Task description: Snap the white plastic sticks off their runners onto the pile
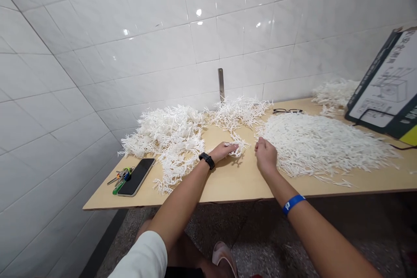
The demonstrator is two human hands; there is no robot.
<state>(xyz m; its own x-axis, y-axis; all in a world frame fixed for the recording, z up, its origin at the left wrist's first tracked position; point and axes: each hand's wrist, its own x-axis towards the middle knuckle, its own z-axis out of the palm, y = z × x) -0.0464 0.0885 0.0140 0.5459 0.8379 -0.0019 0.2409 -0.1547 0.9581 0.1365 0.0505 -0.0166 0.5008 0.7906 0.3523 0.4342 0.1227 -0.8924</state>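
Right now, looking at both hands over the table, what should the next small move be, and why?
Probably bring the right hand to the branched white clump and pinch off a piece. The left hand holds the clump, the right hand is close by but apart from it, and a pile of loose white pieces lies just beyond the right hand.

Between the left white heap [169, 132] and right white pile [322, 143], the table [237, 184] leaves a near passage between the forearms [185, 191], while the far white clump [243, 109] and tiled wall [156, 56] block the way beyond.
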